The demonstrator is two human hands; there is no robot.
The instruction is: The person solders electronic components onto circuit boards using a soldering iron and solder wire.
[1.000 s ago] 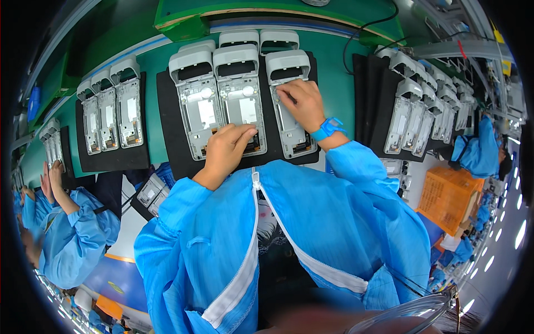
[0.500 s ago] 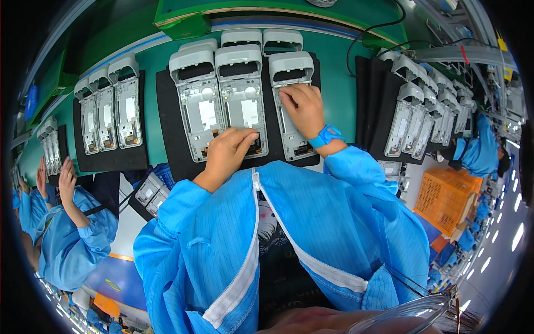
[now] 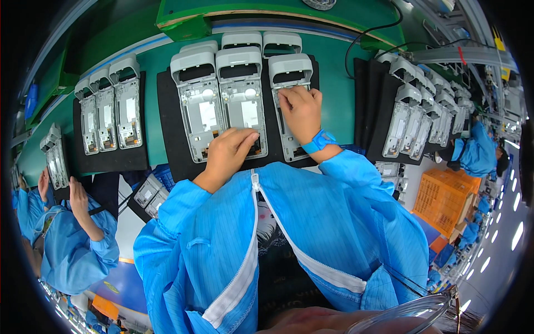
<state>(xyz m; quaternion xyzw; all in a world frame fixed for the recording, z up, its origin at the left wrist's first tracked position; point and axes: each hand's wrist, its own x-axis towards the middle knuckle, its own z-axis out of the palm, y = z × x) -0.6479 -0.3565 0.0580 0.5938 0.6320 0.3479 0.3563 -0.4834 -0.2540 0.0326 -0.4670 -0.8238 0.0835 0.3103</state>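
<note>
Several grey-white plastic device housings stand on a black foam mat [image 3: 167, 122], each with an open hood at its far end. My right hand [image 3: 302, 114] lies over the right housing [image 3: 285, 136], thumb and fingertips pinched at its upper part just below the hood. Anything within that pinch is too small to make out. Over the lower end of the middle housing [image 3: 245, 111], my left hand [image 3: 229, 153] is curled, thumb and forefinger close together near a dark part; its grip is hidden. Left of it lies another open housing [image 3: 201, 114] with a white label inside.
Similar housings [image 3: 128, 111] rest on a mat to the left, and more housings [image 3: 397, 125] stand at the right on stacked black mats [image 3: 370, 111]. A green shelf edge [image 3: 278, 14] runs along the back. Co-workers' hands [image 3: 79, 197] are at the far left; an orange crate [image 3: 442, 200] is at right.
My right hand has shifted slightly left over the same housing, and its wrist has turned a little. My left hand stays put. At far left, a co-worker's hands and mat of housings have moved.
</note>
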